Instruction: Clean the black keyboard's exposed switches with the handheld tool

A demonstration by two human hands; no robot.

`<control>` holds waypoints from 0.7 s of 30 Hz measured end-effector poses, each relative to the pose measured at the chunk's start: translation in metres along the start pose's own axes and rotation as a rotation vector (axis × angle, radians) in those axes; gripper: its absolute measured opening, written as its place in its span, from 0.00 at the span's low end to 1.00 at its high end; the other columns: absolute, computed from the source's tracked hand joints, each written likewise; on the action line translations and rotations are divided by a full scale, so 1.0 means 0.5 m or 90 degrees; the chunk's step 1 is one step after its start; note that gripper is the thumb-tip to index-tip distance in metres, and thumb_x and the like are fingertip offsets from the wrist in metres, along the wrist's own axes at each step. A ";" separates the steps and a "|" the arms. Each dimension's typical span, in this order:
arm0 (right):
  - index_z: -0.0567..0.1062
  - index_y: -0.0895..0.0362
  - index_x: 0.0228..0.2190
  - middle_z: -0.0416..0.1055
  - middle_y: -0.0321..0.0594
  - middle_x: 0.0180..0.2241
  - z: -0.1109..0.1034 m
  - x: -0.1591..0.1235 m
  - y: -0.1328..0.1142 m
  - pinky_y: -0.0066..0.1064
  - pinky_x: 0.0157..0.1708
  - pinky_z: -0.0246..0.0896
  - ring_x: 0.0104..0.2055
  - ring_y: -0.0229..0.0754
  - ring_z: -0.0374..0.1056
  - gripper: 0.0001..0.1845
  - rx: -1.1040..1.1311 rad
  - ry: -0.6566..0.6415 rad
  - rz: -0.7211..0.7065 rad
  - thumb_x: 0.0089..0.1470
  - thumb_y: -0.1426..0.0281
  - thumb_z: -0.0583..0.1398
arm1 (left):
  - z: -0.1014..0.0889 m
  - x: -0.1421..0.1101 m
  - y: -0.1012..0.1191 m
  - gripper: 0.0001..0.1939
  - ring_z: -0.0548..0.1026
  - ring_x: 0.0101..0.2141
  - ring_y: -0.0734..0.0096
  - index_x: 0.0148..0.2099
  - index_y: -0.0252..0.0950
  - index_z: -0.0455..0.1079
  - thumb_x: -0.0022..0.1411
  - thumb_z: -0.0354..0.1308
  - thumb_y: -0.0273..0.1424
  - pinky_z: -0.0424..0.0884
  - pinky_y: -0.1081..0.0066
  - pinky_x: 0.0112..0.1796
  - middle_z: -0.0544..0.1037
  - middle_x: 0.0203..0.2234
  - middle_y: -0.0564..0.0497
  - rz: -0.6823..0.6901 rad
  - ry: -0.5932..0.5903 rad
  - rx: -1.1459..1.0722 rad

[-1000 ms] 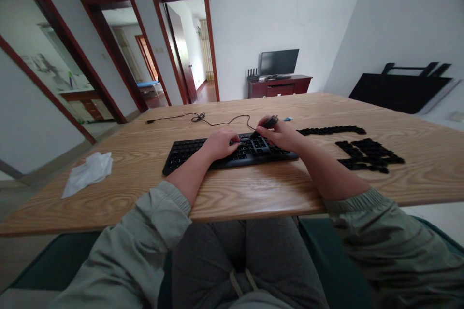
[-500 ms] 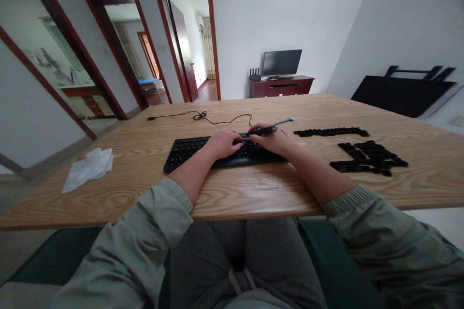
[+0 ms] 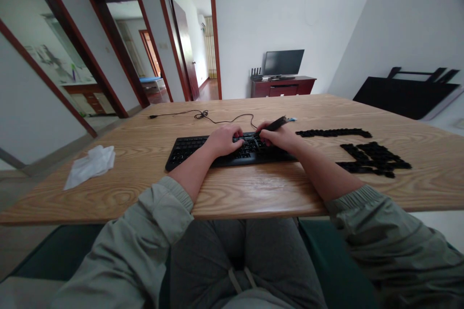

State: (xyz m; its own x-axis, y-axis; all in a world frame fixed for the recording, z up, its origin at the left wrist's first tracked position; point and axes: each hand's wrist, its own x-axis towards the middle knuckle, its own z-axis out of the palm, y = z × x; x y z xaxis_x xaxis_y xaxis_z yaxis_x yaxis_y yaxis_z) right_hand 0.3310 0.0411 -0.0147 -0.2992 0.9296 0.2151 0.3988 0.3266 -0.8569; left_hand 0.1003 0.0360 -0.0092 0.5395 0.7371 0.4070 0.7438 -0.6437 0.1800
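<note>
A black keyboard (image 3: 250, 157) lies flat on the table in front of me, and part of its right half shows a bared, gridded surface. My left hand (image 3: 224, 141) rests on its middle, thumb and forefinger apart, with nothing seen between them. In my right hand (image 3: 277, 137) is a slim black pen-like tool (image 3: 277, 123), pinched near its lower end and slanting up to the right. Its lower tip points at the keys near the keyboard's back edge; my fingers partly hide the contact. Behind the tool, the end of a thin blue item (image 3: 292, 119) shows.
To the right lie a row of small black keycaps (image 3: 333, 133) and a larger group of keycaps (image 3: 380, 154). A crumpled white cloth (image 3: 90, 166) is at the left. The keyboard's cable (image 3: 224, 121) trails behind it across the wooden table (image 3: 239, 193).
My right hand has shifted slightly right, and the tool in it has tipped more upright. The left hand stays on the keyboard. The whole view has moved a little.
</note>
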 end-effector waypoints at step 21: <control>0.81 0.58 0.42 0.74 0.39 0.29 0.016 0.035 -0.019 0.29 0.30 0.61 0.29 0.39 0.66 0.16 -0.115 -0.124 0.044 0.54 0.64 0.61 | 0.006 0.001 -0.001 0.15 0.76 0.42 0.64 0.46 0.39 0.79 0.61 0.54 0.33 0.72 0.66 0.47 0.81 0.41 0.49 -0.001 -0.097 0.014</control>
State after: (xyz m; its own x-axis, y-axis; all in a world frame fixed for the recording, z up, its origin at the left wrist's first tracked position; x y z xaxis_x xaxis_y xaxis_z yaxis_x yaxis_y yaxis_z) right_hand 0.3152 0.0528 -0.0063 -0.4193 0.9065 0.0496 0.5673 0.3043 -0.7652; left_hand 0.1015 0.0375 -0.0117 0.5909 0.7616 0.2662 0.7518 -0.6395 0.1608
